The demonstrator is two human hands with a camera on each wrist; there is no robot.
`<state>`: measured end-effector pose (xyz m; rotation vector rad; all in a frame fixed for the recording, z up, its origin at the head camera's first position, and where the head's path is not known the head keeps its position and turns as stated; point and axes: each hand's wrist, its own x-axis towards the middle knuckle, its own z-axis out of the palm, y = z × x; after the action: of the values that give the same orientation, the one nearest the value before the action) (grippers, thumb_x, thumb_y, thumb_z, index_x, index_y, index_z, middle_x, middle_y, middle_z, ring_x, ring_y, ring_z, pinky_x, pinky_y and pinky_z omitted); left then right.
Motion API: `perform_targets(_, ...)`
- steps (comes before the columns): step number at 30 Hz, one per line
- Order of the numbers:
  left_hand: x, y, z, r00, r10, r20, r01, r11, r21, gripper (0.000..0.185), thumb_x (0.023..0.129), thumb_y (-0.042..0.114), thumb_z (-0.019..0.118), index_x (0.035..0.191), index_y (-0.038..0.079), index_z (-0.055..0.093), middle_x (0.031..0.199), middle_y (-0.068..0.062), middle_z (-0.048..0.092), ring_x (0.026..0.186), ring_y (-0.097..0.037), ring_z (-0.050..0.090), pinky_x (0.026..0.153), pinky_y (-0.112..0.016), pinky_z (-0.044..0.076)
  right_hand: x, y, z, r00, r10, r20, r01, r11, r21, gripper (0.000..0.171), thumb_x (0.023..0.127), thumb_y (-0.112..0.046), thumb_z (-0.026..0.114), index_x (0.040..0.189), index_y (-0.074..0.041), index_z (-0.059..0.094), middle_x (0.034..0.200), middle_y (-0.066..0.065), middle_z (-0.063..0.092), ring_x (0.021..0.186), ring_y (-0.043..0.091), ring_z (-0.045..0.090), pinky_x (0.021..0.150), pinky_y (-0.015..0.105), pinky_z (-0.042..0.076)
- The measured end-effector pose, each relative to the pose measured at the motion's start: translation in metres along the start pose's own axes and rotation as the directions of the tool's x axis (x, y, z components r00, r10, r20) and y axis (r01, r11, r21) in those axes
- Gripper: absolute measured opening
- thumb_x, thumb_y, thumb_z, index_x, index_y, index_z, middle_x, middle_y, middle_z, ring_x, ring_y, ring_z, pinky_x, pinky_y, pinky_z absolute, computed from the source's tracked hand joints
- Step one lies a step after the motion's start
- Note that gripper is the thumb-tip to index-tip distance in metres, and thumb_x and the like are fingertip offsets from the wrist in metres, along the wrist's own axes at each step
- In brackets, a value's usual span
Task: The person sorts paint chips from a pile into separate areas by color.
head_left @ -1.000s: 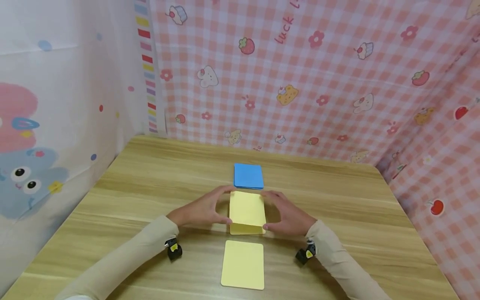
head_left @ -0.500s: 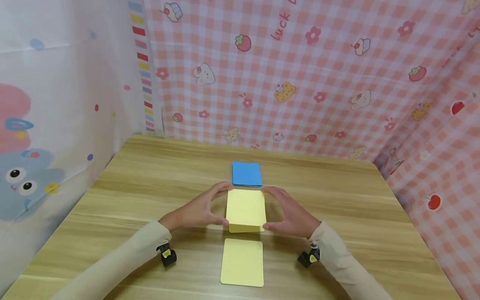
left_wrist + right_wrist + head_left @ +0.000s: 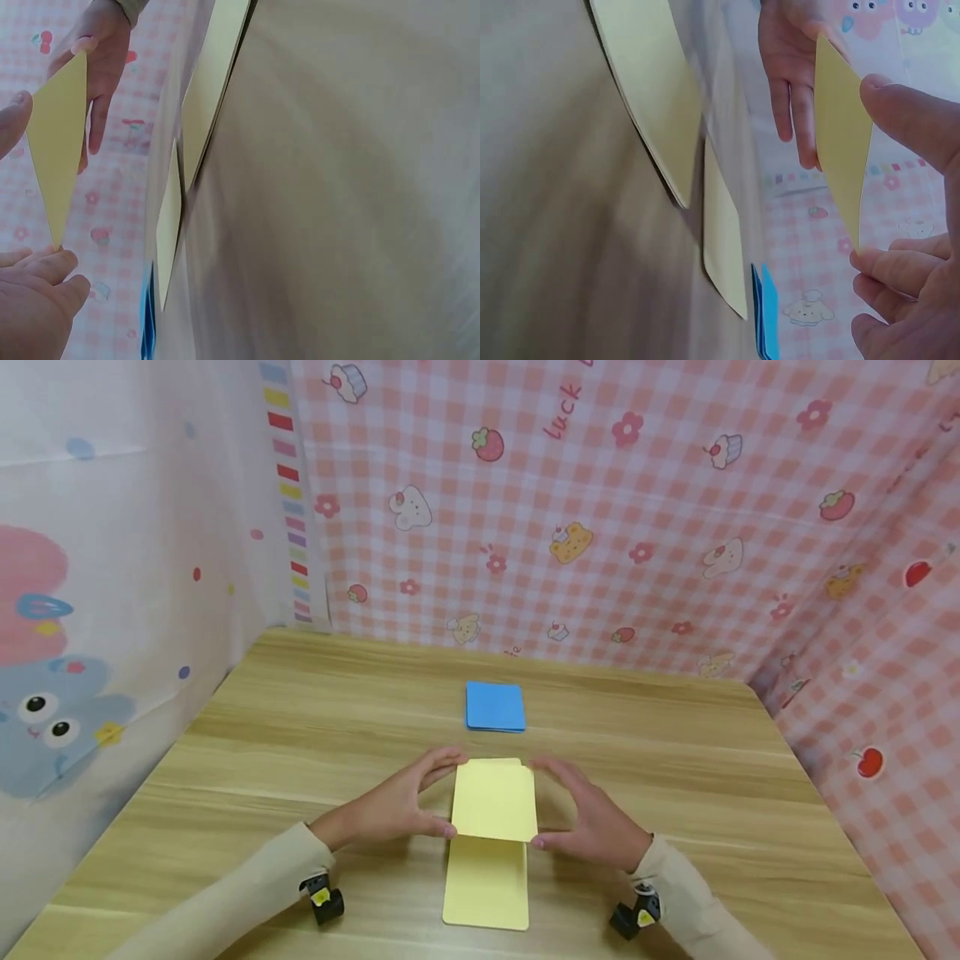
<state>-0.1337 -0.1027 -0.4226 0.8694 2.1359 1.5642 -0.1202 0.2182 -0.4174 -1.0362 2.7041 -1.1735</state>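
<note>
A square yellow card (image 3: 493, 800) is held up off the table between my two hands. My left hand (image 3: 390, 806) pinches it at the left corners, thumb at the near one and fingers at the far one. On the opposite side my right hand (image 3: 596, 818) grips the right corners in the same way. Both wrist views show the card clear of the wood. Beneath it lie a middle yellow card (image 3: 169, 232), mostly hidden in the head view, and a near yellow card (image 3: 486, 893), whose far part is covered by the held one.
A small stack of blue cards (image 3: 495, 706) lies beyond the yellow ones. The wooden table (image 3: 337, 702) ends at a pink checked cloth (image 3: 525, 502) behind and a white printed cloth (image 3: 172, 510) on the left.
Both hands have brought the held card toward me, away from the blue stack. It now overlaps the near yellow card in the head view, where a gap showed before.
</note>
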Motion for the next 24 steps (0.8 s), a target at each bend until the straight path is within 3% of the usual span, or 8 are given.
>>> perform_targets(7,-0.013,0.005,0.013,1.000,-0.021,0.001,0.021,1.000,0.015,0.102,0.082,0.023,0.087,0.158,0.005,0.022,0.164,-0.014,0.029,0.151,-0.029,0.026,0.119,-0.053,0.026,-0.018,-0.008,0.007,1.000,-0.001,0.002,0.001,1.000,0.022,0.096,0.075,-0.026,0.092,0.153,-0.007,0.038,0.154,0.012,0.044,0.143,0.030,0.039,0.110,0.059,0.039)
perform_targets(11,-0.020,0.006,0.017,1.000,-0.008,-0.007,0.008,0.999,0.045,0.103,0.081,0.025,0.088,0.158,0.006,0.022,0.163,-0.014,0.031,0.150,-0.029,0.029,0.119,-0.050,0.026,-0.021,-0.014,0.008,1.000,0.006,0.020,-0.006,1.000,0.005,0.097,0.075,-0.030,0.091,0.153,-0.008,0.038,0.155,0.007,0.043,0.143,0.027,0.039,0.110,0.056,0.039)
perform_targets(17,-0.028,0.009,0.023,1.000,0.005,-0.012,-0.004,0.999,0.034,0.103,0.079,0.024,0.089,0.157,0.006,0.024,0.162,-0.012,0.033,0.151,-0.027,0.028,0.120,-0.043,0.027,-0.027,-0.025,0.005,1.000,-0.010,0.005,0.010,1.000,-0.010,0.098,0.072,-0.029,0.093,0.152,-0.007,0.040,0.153,0.010,0.045,0.142,0.027,0.041,0.110,0.054,0.040)
perform_targets(21,-0.033,0.013,0.028,1.000,-0.008,-0.021,0.009,0.998,0.058,0.104,0.077,0.026,0.090,0.157,0.009,0.027,0.162,-0.007,0.033,0.150,-0.023,0.029,0.120,-0.037,0.027,-0.033,-0.028,0.006,0.999,-0.049,-0.016,0.048,0.998,-0.035,0.099,0.070,-0.027,0.094,0.151,-0.007,0.041,0.151,0.007,0.047,0.140,0.026,0.042,0.111,0.045,0.041)
perform_targets(24,-0.036,0.013,0.030,1.000,-0.003,-0.031,0.006,0.996,0.092,0.105,0.076,0.030,0.091,0.157,0.009,0.027,0.161,-0.009,0.034,0.149,-0.025,0.031,0.120,-0.043,0.028,-0.037,-0.026,0.009,0.997,-0.078,-0.023,0.077,0.996,-0.042,0.098,0.070,-0.027,0.094,0.151,-0.009,0.041,0.150,0.005,0.047,0.140,0.025,0.042,0.113,0.036,0.040)
